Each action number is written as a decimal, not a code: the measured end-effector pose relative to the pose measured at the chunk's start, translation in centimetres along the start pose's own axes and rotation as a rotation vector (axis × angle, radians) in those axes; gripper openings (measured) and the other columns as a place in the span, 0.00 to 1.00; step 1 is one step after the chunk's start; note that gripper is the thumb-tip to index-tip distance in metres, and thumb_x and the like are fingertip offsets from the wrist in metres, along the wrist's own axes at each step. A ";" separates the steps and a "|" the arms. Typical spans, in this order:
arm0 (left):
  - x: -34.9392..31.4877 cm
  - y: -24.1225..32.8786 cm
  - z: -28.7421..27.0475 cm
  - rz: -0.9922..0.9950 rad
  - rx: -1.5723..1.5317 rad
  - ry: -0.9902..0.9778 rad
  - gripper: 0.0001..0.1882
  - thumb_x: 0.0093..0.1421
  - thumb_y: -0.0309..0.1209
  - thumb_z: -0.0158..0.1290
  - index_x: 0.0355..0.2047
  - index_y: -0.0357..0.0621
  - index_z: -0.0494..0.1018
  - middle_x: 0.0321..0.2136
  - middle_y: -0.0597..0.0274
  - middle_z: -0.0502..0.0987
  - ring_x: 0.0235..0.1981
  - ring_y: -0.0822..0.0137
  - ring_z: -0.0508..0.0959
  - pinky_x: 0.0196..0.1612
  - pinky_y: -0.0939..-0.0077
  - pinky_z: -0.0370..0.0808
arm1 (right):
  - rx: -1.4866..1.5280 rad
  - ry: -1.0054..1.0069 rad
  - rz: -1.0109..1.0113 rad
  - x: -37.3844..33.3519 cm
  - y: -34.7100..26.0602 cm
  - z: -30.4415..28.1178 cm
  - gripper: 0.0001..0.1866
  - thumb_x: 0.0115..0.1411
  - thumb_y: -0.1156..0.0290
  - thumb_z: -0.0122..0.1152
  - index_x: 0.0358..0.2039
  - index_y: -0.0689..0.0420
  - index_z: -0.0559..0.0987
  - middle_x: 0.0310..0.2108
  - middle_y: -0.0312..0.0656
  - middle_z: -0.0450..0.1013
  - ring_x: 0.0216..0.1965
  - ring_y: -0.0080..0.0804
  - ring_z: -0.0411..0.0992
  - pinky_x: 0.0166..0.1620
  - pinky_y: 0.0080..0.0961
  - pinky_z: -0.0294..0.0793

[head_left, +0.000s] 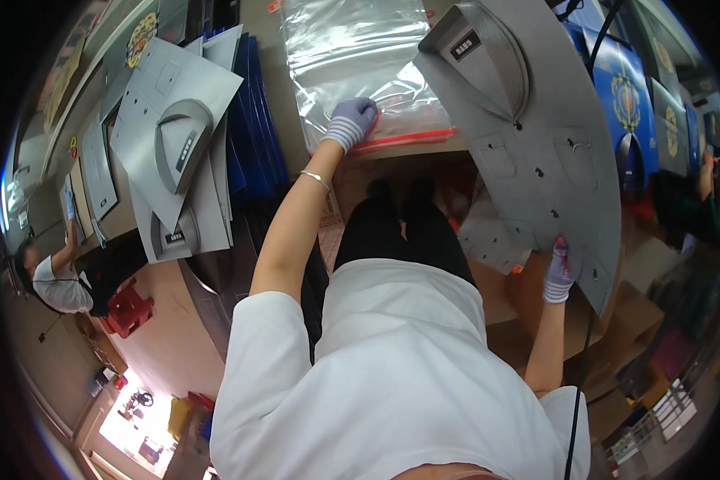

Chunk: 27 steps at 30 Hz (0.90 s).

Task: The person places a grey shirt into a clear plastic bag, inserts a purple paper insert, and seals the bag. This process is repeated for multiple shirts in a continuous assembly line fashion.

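Observation:
My left hand (354, 120), in a lilac glove with a striped cuff, is closed at the near edge of a clear plastic bag (360, 48) with a red strip. Its fingertips are mostly hidden, but they seem to grip the bag. On my right is a large grey sheet (552, 172) printed like a shirt with pockets and buttons, with a raised grey cap shape at its far end. My right hand (558, 276), gloved alike, holds this sheet by its near edge, thumb on top. The sheet's far end overlaps the bag's right side.
Similar grey sheets (172, 104) lie piled at the left, beside a stack of blue sheets (256, 120). Blue printed sheets (626, 104) stand at the right. Cardboard boxes (628, 320) sit below right. Another person (60, 280) works at far left near a red stool (128, 310).

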<state>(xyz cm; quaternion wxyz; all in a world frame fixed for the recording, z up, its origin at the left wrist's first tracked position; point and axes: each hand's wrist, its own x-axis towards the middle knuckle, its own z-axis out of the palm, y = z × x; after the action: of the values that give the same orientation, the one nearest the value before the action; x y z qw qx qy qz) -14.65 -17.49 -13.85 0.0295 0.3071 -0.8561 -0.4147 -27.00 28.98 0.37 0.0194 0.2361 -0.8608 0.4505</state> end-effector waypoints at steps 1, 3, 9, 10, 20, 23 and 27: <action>0.3 -0.3 0.5 -0.103 -0.126 0.038 0.10 0.51 0.35 0.49 0.29 0.45 0.78 0.28 0.51 0.77 0.31 0.53 0.77 0.37 0.66 0.72 | -0.007 -0.009 0.036 -1.0 -0.4 -0.2 0.18 0.55 0.71 0.59 0.45 0.65 0.71 0.44 0.42 0.70 0.42 0.34 0.67 0.49 0.31 0.65; 1.9 -0.8 0.9 -0.208 -0.236 0.016 0.12 0.50 0.37 0.51 0.28 0.44 0.78 0.21 0.54 0.77 0.22 0.63 0.77 0.30 0.72 0.73 | -0.020 -0.038 0.102 -2.9 -0.5 -0.4 0.17 0.55 0.71 0.58 0.44 0.65 0.71 0.43 0.42 0.70 0.42 0.34 0.68 0.49 0.31 0.65; 3.8 1.8 -1.8 -0.421 -0.413 -0.238 0.11 0.51 0.33 0.54 0.26 0.38 0.78 0.14 0.64 0.74 0.13 0.75 0.71 0.17 0.79 0.69 | -0.051 -0.354 0.389 -5.8 -4.6 2.6 0.17 0.58 0.68 0.53 0.45 0.63 0.72 0.39 0.43 0.72 0.37 0.27 0.70 0.44 0.22 0.67; 4.1 1.2 -1.7 -0.370 -0.299 -0.200 0.10 0.51 0.33 0.52 0.26 0.39 0.78 0.15 0.64 0.74 0.14 0.74 0.71 0.19 0.79 0.69 | 0.094 -0.342 0.339 -5.4 -6.4 3.7 0.18 0.59 0.64 0.52 0.46 0.63 0.72 0.38 0.41 0.73 0.36 0.25 0.70 0.42 0.19 0.67; 1.4 3.0 -11.4 -0.060 -0.628 0.357 0.13 0.54 0.32 0.52 0.32 0.33 0.75 0.25 0.56 0.78 0.24 0.71 0.76 0.29 0.81 0.72 | -0.349 -0.307 0.095 -7.3 -2.8 1.9 0.14 0.57 0.71 0.54 0.44 0.60 0.73 0.31 0.42 0.73 0.30 0.23 0.70 0.38 0.18 0.69; 0.7 3.7 -12.4 -0.025 -0.381 0.261 0.14 0.51 0.34 0.55 0.33 0.35 0.76 0.27 0.55 0.79 0.28 0.70 0.77 0.36 0.79 0.72 | -0.035 -0.092 0.165 -6.5 -3.3 0.9 0.15 0.53 0.73 0.60 0.42 0.60 0.72 0.34 0.39 0.71 0.35 0.26 0.68 0.44 0.22 0.68; 0.9 3.7 -10.7 -0.045 -0.346 0.184 0.14 0.50 0.34 0.56 0.33 0.37 0.76 0.29 0.56 0.79 0.29 0.71 0.77 0.37 0.79 0.72 | 0.290 -0.398 0.383 -4.9 -0.1 -5.3 0.21 0.50 0.71 0.64 0.44 0.60 0.70 0.40 0.38 0.70 0.42 0.29 0.67 0.47 0.27 0.66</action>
<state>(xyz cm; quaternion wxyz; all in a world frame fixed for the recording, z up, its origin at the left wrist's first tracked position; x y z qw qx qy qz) -13.98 -23.66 -4.36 0.1506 0.3533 -0.7586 -0.5263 -23.54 35.00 2.34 -0.2683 0.1536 -0.8034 0.5089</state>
